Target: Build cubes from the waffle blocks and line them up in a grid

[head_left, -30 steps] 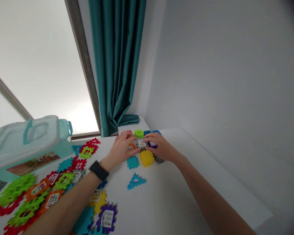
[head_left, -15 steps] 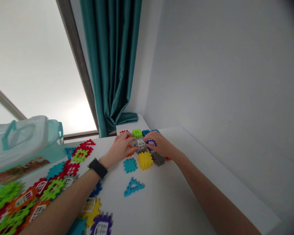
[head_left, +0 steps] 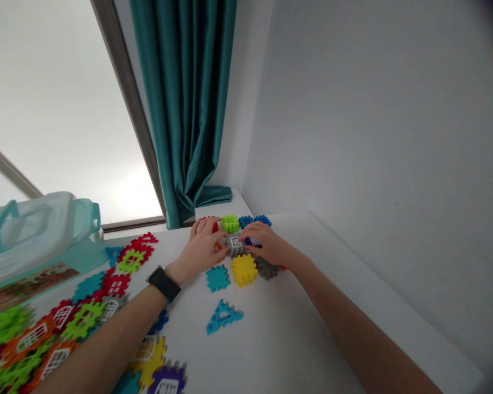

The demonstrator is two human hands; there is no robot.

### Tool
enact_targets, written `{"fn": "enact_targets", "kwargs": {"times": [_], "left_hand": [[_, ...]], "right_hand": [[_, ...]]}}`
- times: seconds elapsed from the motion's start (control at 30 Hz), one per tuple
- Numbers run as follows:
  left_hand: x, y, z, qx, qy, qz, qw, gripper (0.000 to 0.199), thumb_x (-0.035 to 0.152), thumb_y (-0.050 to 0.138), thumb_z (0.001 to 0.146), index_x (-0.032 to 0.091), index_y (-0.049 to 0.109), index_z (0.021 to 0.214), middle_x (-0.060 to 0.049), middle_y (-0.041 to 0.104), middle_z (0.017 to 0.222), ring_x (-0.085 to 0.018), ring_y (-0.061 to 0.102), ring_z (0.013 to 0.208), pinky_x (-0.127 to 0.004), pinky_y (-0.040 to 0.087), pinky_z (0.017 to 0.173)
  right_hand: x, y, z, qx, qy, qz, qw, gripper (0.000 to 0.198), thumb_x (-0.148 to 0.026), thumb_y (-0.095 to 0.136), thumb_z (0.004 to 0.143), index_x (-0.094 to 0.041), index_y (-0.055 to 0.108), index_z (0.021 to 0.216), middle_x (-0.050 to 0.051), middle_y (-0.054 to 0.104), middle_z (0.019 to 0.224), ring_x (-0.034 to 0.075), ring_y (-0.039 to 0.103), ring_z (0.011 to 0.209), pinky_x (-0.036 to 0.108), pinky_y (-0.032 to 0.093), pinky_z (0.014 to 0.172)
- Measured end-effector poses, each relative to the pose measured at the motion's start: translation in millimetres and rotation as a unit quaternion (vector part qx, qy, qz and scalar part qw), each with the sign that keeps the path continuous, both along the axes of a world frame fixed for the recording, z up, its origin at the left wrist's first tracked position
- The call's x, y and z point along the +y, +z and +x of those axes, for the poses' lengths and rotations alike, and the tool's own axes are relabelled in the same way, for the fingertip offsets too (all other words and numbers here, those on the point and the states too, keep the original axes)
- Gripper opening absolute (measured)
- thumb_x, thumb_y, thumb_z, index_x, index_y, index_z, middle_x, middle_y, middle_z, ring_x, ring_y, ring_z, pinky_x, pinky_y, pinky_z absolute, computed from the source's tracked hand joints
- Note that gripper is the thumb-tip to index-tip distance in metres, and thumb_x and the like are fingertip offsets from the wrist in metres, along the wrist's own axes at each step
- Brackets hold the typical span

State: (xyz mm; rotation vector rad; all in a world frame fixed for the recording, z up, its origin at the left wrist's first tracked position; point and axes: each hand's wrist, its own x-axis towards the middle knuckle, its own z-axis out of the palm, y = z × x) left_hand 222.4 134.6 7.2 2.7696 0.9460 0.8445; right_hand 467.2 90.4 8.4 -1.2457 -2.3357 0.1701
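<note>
with fingers half curled, the left hand [head_left: 204, 244] and right hand [head_left: 270, 242] flank the grey block [head_left: 235, 244] behind the yellow tile [head_left: 244, 270], grip impossible to tell, and uneven pressing could skew it.

Hands: two, left hand [head_left: 199, 249] and right hand [head_left: 273, 245]. Between them, one gray window piece [head_left: 235, 245]. At right fingers, one purple window piece [head_left: 253, 241]. Beyond hands: one lime cluster [head_left: 230, 223], two blue clusters [head_left: 245, 221], layers too small to count. Nearer than hands: one yellow square [head_left: 244, 270], one turquoise square [head_left: 218, 278], one blue triangle [head_left: 223, 316]. Left of left hand: one lidded box [head_left: 82, 251]; mixed tiles [head_left: 84, 320], overlapping, uncountable. Left wrist, one watch [head_left: 163, 283]. Farther beyond, one curtain [head_left: 184, 109].
</note>
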Motion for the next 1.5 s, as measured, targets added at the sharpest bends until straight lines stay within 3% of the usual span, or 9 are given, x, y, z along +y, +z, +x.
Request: {"fn": "enact_targets", "kwargs": {"times": [0.4, 0.63, 0.9, 1.23, 1.5], "left_hand": [[-1, -4.5, 1, 0.049, 0.02, -0.034, 0.998, 0.027, 0.035, 0.071, 0.082, 0.023, 0.072, 0.107, -0.011, 0.048, 0.142, -0.034, 0.037, 0.139, -0.058, 0.018, 0.121], [0, -6.1, 0, 0.054, 0.021, -0.032, 0.998, 0.031, 0.035, 0.071, 0.082, 0.022, 0.072, 0.11, -0.011, 0.049, 0.14, -0.035, 0.038, 0.137, -0.058, 0.02, 0.12], [-4, 5.0, -5, 0.055, 0.025, -0.019, 0.998, 0.028, 0.035, 0.069, 0.083, 0.023, 0.073, 0.108, -0.01, 0.054, 0.131, -0.033, 0.044, 0.129, -0.056, 0.027, 0.117], [-22, 23.1, -24, 0.074, 0.018, -0.018, 0.997, 0.023, 0.034, 0.066, 0.087, 0.024, 0.073, 0.107, -0.009, 0.058, 0.127, -0.032, 0.045, 0.127, -0.053, 0.031, 0.113], [-45, 30.2, -64, 0.083, 0.013, -0.003, 0.996, 0.023, 0.034, 0.06, 0.093, 0.026, 0.069, 0.113, -0.008, 0.063, 0.119, -0.028, 0.052, 0.12, -0.047, 0.038, 0.106]], "right_hand": [[0, 1, -2, -0.023, -0.001, -0.033, 0.999, 0.018, -0.014, 0.066, 0.088, -0.023, 0.073, 0.102, 0.008, 0.069, 0.112, 0.024, 0.058, 0.11, 0.044, 0.042, 0.101], [-1, 2, 1, -0.021, -0.005, -0.038, 0.999, 0.02, -0.014, 0.067, 0.086, -0.022, 0.072, 0.103, 0.008, 0.069, 0.112, 0.024, 0.059, 0.11, 0.043, 0.042, 0.1], [-6, 5, 4, -0.009, -0.027, -0.014, 0.999, 0.02, -0.015, 0.065, 0.086, -0.023, 0.071, 0.103, 0.006, 0.071, 0.112, 0.023, 0.06, 0.109, 0.042, 0.042, 0.101], [-26, 21, -24, -0.014, -0.017, 0.027, 0.999, 0.016, -0.018, 0.063, 0.09, -0.022, 0.07, 0.104, 0.006, 0.072, 0.108, 0.024, 0.06, 0.108, 0.042, 0.043, 0.099], [-41, 32, -66, -0.023, 0.014, 0.033, 0.999, 0.014, -0.019, 0.062, 0.091, -0.023, 0.07, 0.102, 0.007, 0.072, 0.107, 0.024, 0.062, 0.105, 0.041, 0.044, 0.097]]}}
